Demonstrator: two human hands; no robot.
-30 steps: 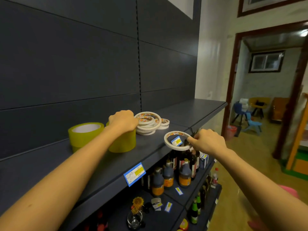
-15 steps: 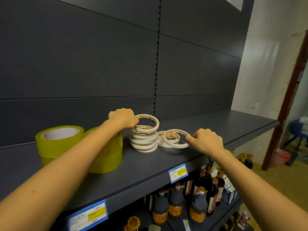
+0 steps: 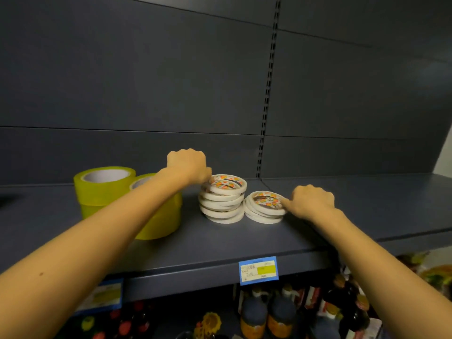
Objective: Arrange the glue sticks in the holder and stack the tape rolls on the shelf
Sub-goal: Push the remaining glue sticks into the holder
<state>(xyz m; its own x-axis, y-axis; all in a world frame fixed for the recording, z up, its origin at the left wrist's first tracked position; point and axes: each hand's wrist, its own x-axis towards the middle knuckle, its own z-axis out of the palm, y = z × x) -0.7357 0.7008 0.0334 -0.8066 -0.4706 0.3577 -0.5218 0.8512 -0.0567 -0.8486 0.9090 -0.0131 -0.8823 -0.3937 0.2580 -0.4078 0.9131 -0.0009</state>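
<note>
On the dark grey shelf (image 3: 342,211) stand two piles of thin white tape rolls with printed cores. The taller pile (image 3: 222,199) holds several rolls; my left hand (image 3: 188,165) grips its tilted top roll at the left edge. The lower pile (image 3: 265,207) stands right beside it, and my right hand (image 3: 310,201) pinches its top roll at the right rim. Two stacks of wide yellow tape rolls (image 3: 105,189) stand to the left, one partly behind my left forearm. No glue sticks or holder are in view.
The shelf's back is a dark panel wall with a slotted upright (image 3: 266,113). A blue and yellow price tag (image 3: 258,270) hangs on the front edge. Dark bottles (image 3: 266,314) fill the shelf below. Bare shelf runs off to the right.
My right hand has carried its white roll from the shelf's front edge onto the lower pile. My left hand stays at the taller pile's top roll. The camera has come closer.
</note>
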